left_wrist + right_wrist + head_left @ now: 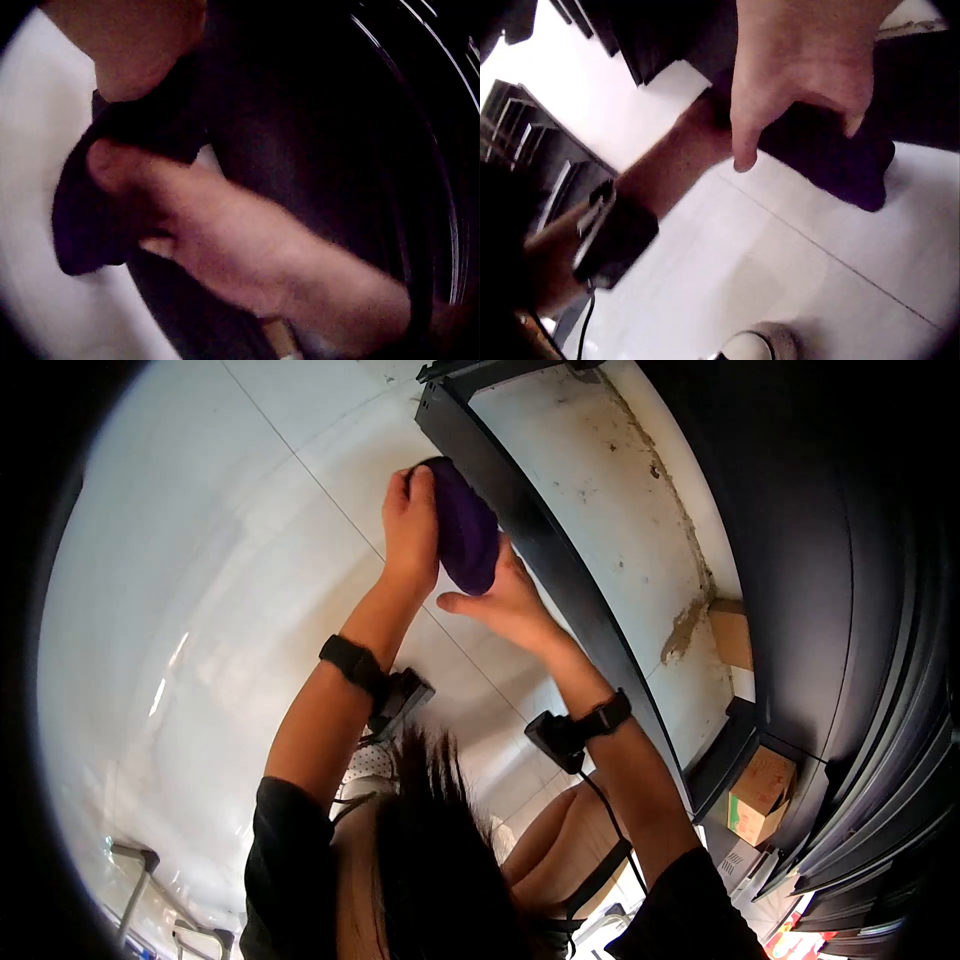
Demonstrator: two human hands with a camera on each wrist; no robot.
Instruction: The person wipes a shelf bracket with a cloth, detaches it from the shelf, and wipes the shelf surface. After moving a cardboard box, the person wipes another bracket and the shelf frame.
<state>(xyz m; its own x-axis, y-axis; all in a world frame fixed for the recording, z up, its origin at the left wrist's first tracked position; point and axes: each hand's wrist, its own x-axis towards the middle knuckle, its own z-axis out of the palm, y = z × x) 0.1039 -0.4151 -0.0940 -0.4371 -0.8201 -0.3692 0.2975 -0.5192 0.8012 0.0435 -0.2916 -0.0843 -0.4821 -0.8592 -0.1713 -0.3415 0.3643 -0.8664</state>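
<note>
A dark purple folded cloth point(465, 530) is stretched between both hands, above the pale floor and beside a long black metal beam. My left hand point(408, 525) grips its upper left edge, thumb lying over the cloth. Along the lower right end is my right hand point(510, 605), its thumb straight and spread away from the cloth while the fingers lie against the far side, partly hidden. The right wrist view shows the cloth point(829, 161) passing behind the right hand point(802, 67). In the left wrist view, a finger of the right hand point(232, 225) overlaps the dark cloth point(82, 214).
The black beam point(550, 530) edges a low frame, with stained floor point(600, 490) inside it. Cardboard boxes point(765, 780) sit at the lower right near dark stacked panels point(900, 710). Metal legs point(140, 890) stand at the lower left. A shoe point(370, 760) is below the arms.
</note>
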